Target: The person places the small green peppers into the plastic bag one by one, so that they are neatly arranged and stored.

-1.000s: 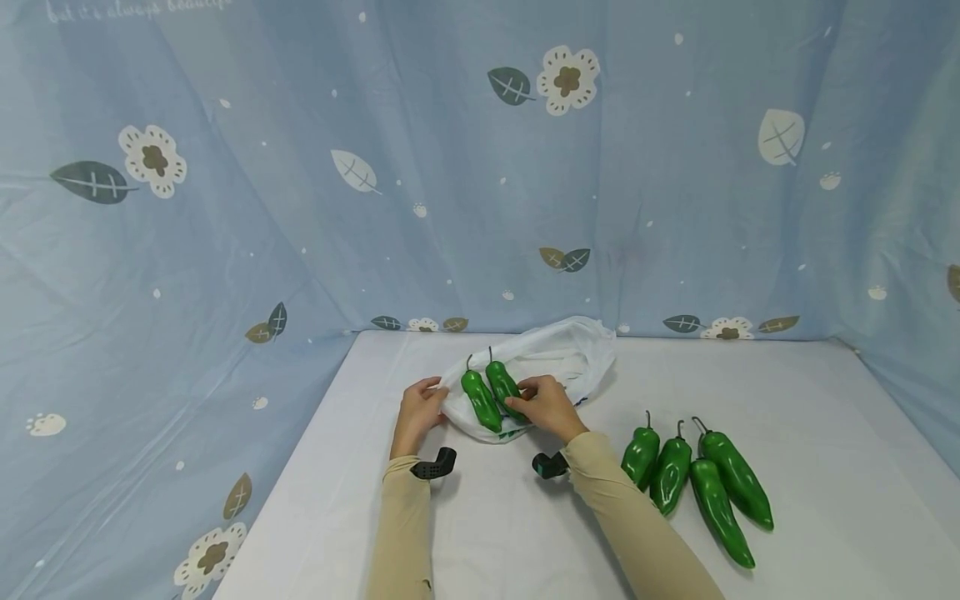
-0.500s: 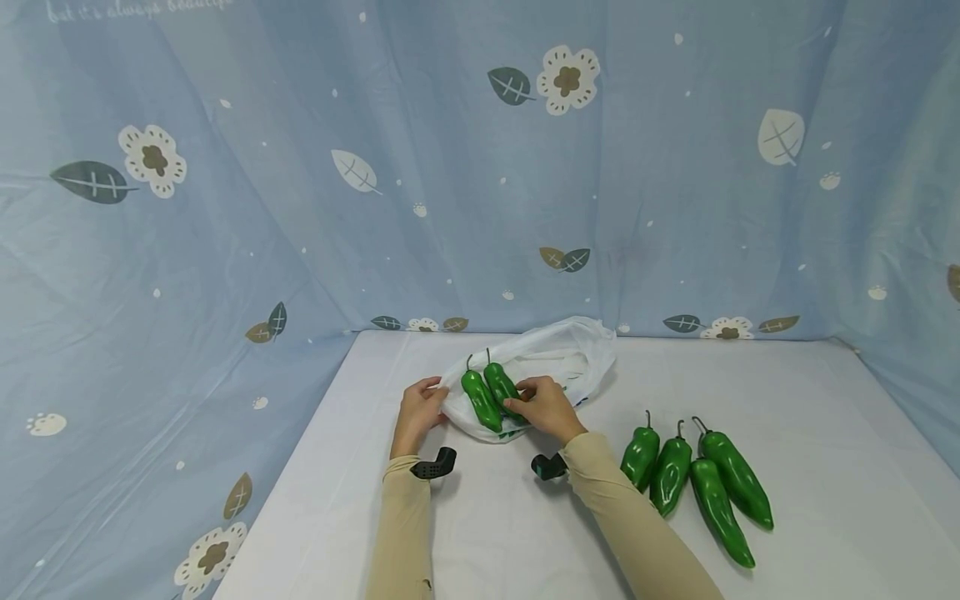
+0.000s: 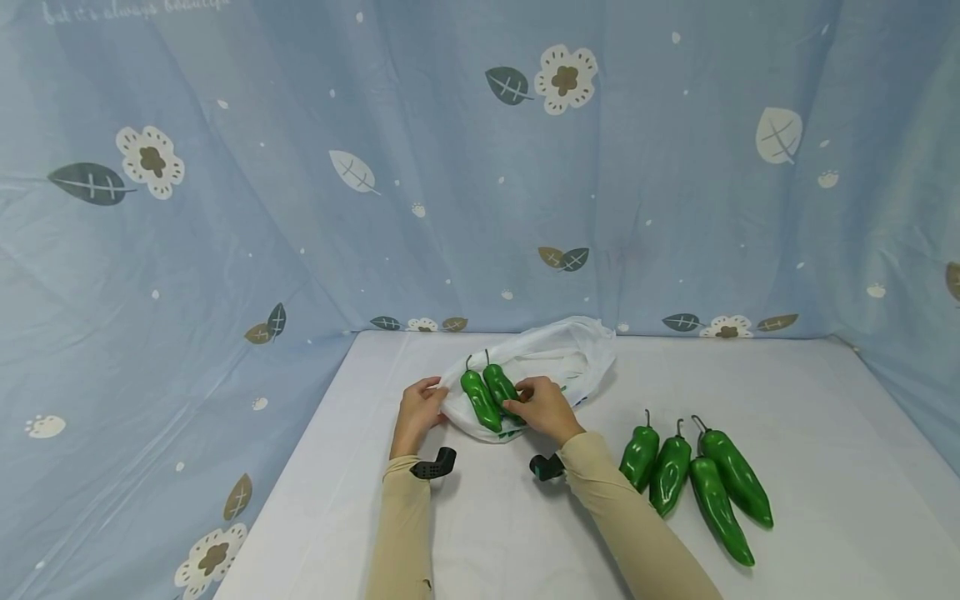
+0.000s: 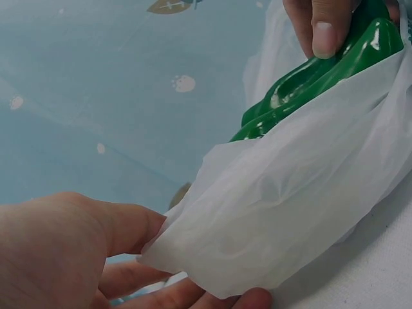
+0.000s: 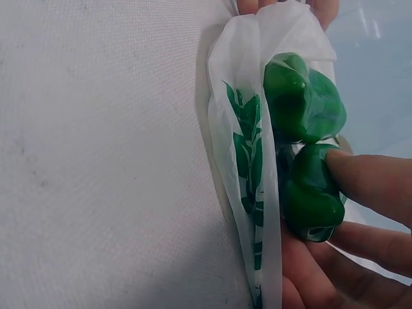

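Observation:
A white plastic bag with green print lies toward the back of the table. Its left edge is pinched by my left hand, thumb on top and fingers beneath, as the left wrist view shows. Two glossy green peppers lie side by side at the bag's mouth, stems pointing away. My right hand grips the right-hand green pepper near its lower end, thumb on one side and fingers under it in the right wrist view. The other green pepper rests against the bag, its tip close to the held one.
Several more green peppers lie loosely grouped on the white table to the right, one partly hidden by the right sleeve. A blue patterned curtain hangs behind and at the sides. Black camera mounts sit on both wrists.
The pepper in my right hand has shifted slightly left and toward me, closer to the other pepper. My left hand stays on the bag's edge.

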`<state>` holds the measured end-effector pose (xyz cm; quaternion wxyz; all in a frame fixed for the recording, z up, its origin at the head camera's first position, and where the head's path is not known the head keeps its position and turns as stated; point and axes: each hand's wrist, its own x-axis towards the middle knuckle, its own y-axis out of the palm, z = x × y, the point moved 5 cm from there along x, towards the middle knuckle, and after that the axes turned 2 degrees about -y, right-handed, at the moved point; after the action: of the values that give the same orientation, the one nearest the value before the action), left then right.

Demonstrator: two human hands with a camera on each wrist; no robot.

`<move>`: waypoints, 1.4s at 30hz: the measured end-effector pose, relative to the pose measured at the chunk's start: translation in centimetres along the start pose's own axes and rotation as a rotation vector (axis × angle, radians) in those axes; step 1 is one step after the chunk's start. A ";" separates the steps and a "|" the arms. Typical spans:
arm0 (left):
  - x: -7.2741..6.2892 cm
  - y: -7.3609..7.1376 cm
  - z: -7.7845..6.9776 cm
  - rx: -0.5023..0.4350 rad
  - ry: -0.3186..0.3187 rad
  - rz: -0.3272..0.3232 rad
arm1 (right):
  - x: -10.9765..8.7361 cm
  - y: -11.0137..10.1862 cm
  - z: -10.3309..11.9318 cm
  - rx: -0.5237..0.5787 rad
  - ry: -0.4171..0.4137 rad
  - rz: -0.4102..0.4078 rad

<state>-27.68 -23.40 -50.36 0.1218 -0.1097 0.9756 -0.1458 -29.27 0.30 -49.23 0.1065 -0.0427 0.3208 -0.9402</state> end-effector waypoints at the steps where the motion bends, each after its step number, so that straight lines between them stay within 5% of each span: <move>1: 0.0 0.0 0.0 0.002 0.001 -0.001 | 0.0 0.0 0.0 -0.005 -0.001 -0.001; 13: -0.2 0.1 -0.1 0.008 0.001 -0.004 | -0.4 -0.2 0.2 -0.060 -0.006 0.003; 42: 0.0 -0.1 0.3 0.004 -0.012 0.005 | -1.0 -1.5 0.7 0.038 -0.047 -0.008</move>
<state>-27.63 -23.59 -50.59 0.1283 -0.1078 0.9749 -0.1467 -28.44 1.29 -47.73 0.1110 -0.0641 0.3001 -0.9453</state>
